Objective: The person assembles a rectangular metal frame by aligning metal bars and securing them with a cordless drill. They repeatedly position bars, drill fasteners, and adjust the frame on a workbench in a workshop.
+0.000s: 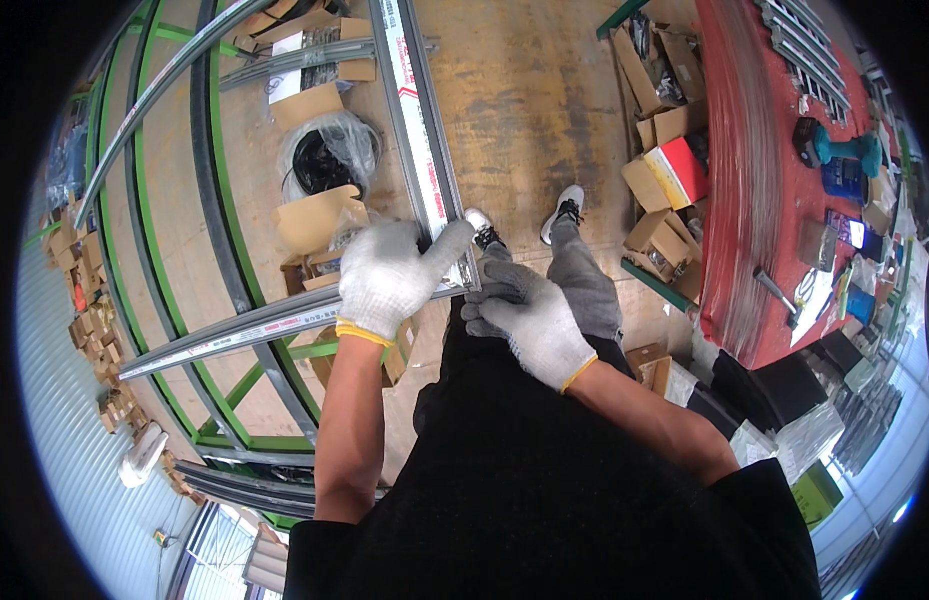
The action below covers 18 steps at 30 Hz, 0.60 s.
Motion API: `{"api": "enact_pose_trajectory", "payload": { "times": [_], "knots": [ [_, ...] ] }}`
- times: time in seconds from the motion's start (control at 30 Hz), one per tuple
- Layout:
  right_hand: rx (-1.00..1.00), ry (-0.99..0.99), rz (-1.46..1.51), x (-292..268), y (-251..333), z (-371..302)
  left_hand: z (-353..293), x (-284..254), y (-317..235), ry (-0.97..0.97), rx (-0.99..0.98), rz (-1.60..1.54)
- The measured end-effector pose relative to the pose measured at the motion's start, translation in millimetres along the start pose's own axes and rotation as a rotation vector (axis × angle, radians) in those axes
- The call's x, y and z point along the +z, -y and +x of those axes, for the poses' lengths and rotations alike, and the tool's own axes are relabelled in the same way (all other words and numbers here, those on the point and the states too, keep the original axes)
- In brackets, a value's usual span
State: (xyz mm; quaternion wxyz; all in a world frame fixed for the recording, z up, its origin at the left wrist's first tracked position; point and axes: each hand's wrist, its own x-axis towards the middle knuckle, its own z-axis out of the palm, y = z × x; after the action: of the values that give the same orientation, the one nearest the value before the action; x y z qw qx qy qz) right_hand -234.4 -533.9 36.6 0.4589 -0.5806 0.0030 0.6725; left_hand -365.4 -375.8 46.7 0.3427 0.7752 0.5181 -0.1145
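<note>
A window frame of grey metal profiles with printed white film has its corner between my hands. One profile runs away from me, and another profile runs left. My left hand, in a white knit glove with a yellow cuff, grips the frame by that corner. Its thumb stretches right across the joint; the other fingers are partly hidden. At the corner's right side is my right hand, gloved alike. Its greyed fingers are loosely bent and apart, tips close to the joint. No tool shows in either hand.
A green rack with dark padded bars lies under the frame at left. Open cartons and a bagged black coil sit below. On the right, a red-covered table carries a cordless drill and a hammer.
</note>
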Motion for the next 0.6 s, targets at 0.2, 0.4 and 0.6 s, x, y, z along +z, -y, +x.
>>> {"api": "enact_pose_trajectory", "payload": {
  "times": [0.2,0.4,0.6],
  "knots": [
    [-0.309,0.005,-0.680,-13.9,4.6,8.8,-2.9,-1.4,2.3,-0.129,0.095,-0.045],
    [-0.335,0.109,-0.522,-28.2,15.2,56.4,-46.5,-19.7,35.5,-0.348,0.305,0.210],
    [0.094,0.386,0.495,21.9,-8.2,115.6,-40.7,-12.0,62.8,-0.292,0.393,0.426]
  ]
}}
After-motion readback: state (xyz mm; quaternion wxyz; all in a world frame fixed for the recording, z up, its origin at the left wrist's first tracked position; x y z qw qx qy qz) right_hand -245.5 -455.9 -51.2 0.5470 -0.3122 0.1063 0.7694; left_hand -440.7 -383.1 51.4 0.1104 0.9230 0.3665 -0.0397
